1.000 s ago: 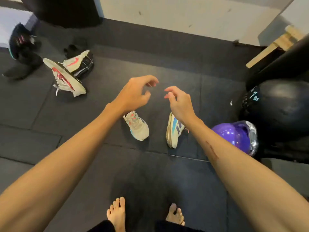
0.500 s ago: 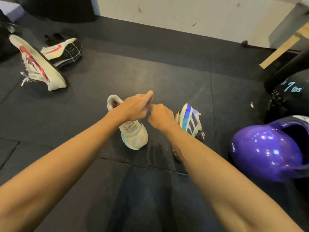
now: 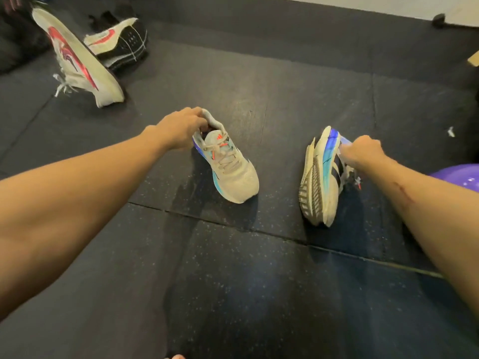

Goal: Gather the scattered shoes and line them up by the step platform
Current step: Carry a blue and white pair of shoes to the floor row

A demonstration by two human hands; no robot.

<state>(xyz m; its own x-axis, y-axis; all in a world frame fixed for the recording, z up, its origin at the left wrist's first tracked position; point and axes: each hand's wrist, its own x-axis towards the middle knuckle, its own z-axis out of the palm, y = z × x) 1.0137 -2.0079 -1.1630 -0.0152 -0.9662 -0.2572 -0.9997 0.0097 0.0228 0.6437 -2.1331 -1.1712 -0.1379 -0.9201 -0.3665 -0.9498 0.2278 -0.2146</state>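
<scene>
Two grey running shoes with blue and teal sides lie on the black rubber floor. The left grey shoe [image 3: 234,174] stands upright, toe towards me, and my left hand [image 3: 181,126] grips its heel collar. The right grey shoe [image 3: 320,182] lies on its side with the sole facing left; my right hand [image 3: 363,152] is closed on its upper near the heel. Farther back left, a white shoe with a red stripe [image 3: 77,60] lies on its side next to a black and white shoe [image 3: 121,41]. The step platform is out of view.
A purple rounded weight [image 3: 458,176] sits at the right edge behind my right forearm. Dark shoes or bags [image 3: 15,40] lie at the far left. A white wall base runs along the top right. Toes show at the bottom edge.
My hands have moved apart from the middle and dropped onto the two grey shoes, each closing on one. The camera has come lower and closer to the floor.
</scene>
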